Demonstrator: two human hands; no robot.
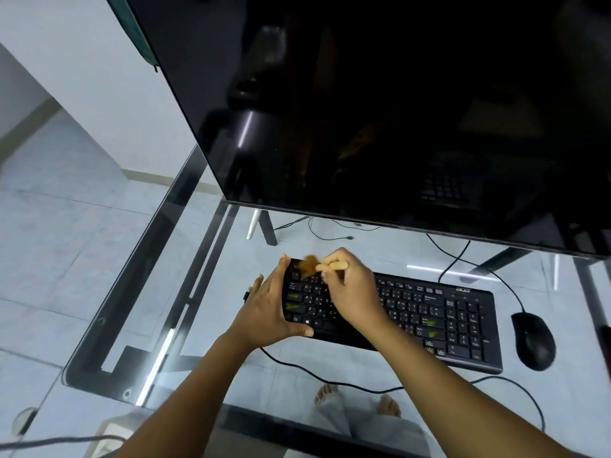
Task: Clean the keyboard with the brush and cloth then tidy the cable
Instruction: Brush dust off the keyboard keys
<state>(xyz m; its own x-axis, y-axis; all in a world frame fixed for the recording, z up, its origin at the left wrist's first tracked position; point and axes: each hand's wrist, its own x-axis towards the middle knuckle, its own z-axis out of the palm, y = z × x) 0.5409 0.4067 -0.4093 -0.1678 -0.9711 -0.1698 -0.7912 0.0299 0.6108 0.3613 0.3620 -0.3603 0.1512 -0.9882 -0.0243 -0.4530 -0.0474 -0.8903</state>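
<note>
Left hand [274, 305]: forearm reaching in from the lower left, fingers spread wide and nearly straight, pressed against the left short end of the keyboard [429, 312], thumb on the near edge, fingertips at the far corner. Right hand [353, 292]: forearm reaching in from the lower right, crossing over the keyboard's middle, fingers curled tight round the pale handle of the brush [334, 266]. Brown bristles blurred, over the top-left keys, just beside the left fingertips. Keyboard: one, black, full-size with number pad, lying flat and slightly askew on the glass worktop [211, 292]. Marked "acer" at the upper right corner; key legends white, mostly too small to read. Green stickers [429, 322]: four, two on the left-hand keys and two on keys right of centre. Cable [314, 375]: one, black, looping from the keyboard's near left edge across the worktop to the lower right. Plug [247, 294]: one, small, black, just beside the left hand. Mouse [534, 340]: one, black, right of the keyboard, own lead trailing back under the monitor [396, 110]. Monitor: one, dark, screen off. Bare feet [325, 393]: two, seen through the glass.
</note>
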